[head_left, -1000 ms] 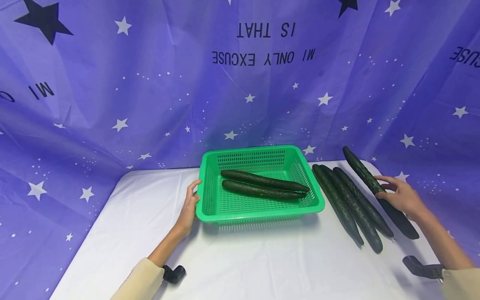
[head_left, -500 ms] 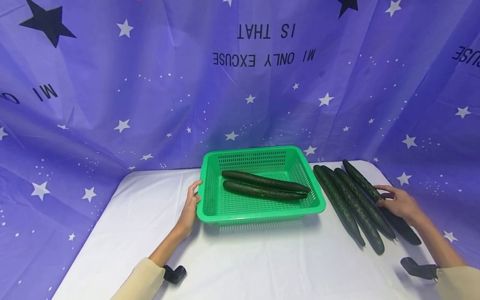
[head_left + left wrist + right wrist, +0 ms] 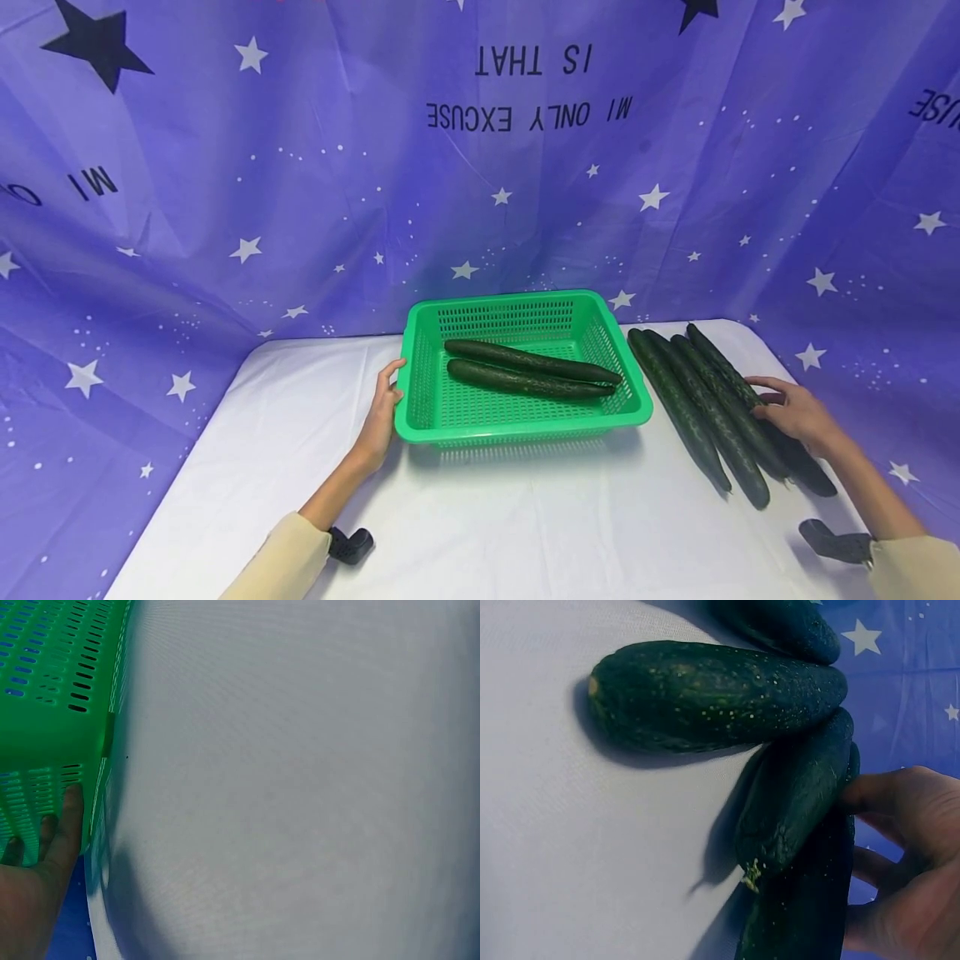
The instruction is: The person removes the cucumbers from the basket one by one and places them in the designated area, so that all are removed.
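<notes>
My left hand [image 3: 378,421] is at the left side of a green plastic basket [image 3: 517,432], fingertips resting on its outer wall below the rim; the left wrist view shows these fingers [image 3: 70,825] stretched along the slotted wall. Two long dark-green cucumbers [image 3: 525,382] lie side by side inside. On the table's right, several more cucumbers [image 3: 678,408] form a slanting row. My right hand [image 3: 801,414] touches the right flank of the outermost cucumber [image 3: 806,467], fingers and thumb spread along that side. In the right wrist view a neighbouring cucumber [image 3: 795,795] partly covers it.
A white cloth covers the table [image 3: 517,525]. Behind and beside it hangs a purple star-printed curtain [image 3: 337,167]. Each wrist wears a black device, the left one [image 3: 351,546] and the right one [image 3: 832,540] both close over the cloth.
The outermost cucumber has moved nearer to me and up against the row, with my right hand moving along it. The left hand and basket have stayed put.
</notes>
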The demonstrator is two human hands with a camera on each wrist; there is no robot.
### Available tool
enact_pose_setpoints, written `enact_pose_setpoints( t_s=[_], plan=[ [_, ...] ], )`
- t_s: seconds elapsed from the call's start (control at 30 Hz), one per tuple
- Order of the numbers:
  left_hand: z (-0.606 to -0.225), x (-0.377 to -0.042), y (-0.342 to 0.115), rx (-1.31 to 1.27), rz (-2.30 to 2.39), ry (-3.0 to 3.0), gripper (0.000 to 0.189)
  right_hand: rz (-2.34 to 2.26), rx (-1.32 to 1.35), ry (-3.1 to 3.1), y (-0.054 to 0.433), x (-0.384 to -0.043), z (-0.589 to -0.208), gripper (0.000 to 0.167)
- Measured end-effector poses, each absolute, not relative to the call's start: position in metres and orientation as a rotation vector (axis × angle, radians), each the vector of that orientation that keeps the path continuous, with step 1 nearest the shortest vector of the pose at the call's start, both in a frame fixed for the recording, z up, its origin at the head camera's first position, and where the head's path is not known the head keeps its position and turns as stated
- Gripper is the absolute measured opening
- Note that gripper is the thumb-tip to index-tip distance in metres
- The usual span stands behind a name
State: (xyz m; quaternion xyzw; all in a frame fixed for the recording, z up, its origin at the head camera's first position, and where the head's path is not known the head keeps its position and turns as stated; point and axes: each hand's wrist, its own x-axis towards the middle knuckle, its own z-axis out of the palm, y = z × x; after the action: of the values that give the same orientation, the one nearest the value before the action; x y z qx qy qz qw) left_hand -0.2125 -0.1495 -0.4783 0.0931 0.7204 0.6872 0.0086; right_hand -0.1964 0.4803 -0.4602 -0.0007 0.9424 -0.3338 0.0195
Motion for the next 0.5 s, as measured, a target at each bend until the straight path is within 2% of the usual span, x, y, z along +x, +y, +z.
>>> enact_pose_setpoints(
  t_s=[0.5],
  plan=[
    [-0.4768,-0.2123,-0.1495,0.285,2.134,2.259,0.057,-1.084,0.023,2.839,0.4792,-0.1937,-0.4575,0.062]
  ],
)
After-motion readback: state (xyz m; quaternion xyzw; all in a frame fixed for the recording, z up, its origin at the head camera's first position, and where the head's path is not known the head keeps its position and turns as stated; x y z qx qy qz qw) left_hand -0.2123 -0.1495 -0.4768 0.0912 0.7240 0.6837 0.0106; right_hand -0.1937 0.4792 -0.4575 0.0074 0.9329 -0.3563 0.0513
